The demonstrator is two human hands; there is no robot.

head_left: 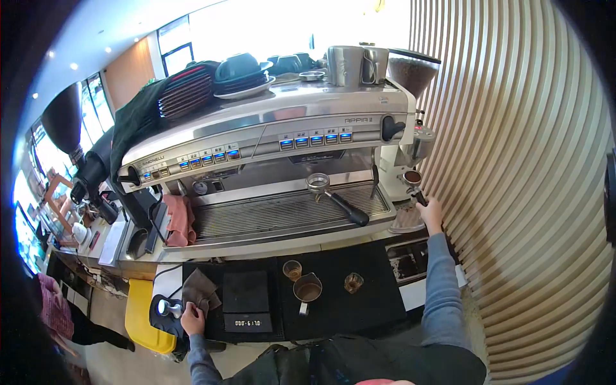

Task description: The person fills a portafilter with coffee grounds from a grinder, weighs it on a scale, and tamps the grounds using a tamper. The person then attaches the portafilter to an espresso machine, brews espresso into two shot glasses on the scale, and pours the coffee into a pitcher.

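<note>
At the right, my right hand (pixel 431 214) is wrapped round the handle of a portafilter (pixel 414 179), whose basket of brown grounds is at the grinder (pixel 417 147). My left hand (pixel 192 318) is low at the left, its fingers pressed on a grey-brown cloth (pixel 200 290) beside a metal tamper (pixel 168 307). A second portafilter (pixel 318 184) with a black handle lies on the drip tray (pixel 256 212) of the espresso machine. A black scale (pixel 246 296) with a lit display rests right of the cloth.
On the black mat (pixel 378 296) stand a metal pitcher (pixel 308 290) and two small glasses (pixel 292 270). A pink cloth (pixel 179 220) hangs at the machine's left. Cups and metal jugs (pixel 345 65) top the machine. A yellow bin (pixel 142 314) and another person (pixel 54 308) are lower left.
</note>
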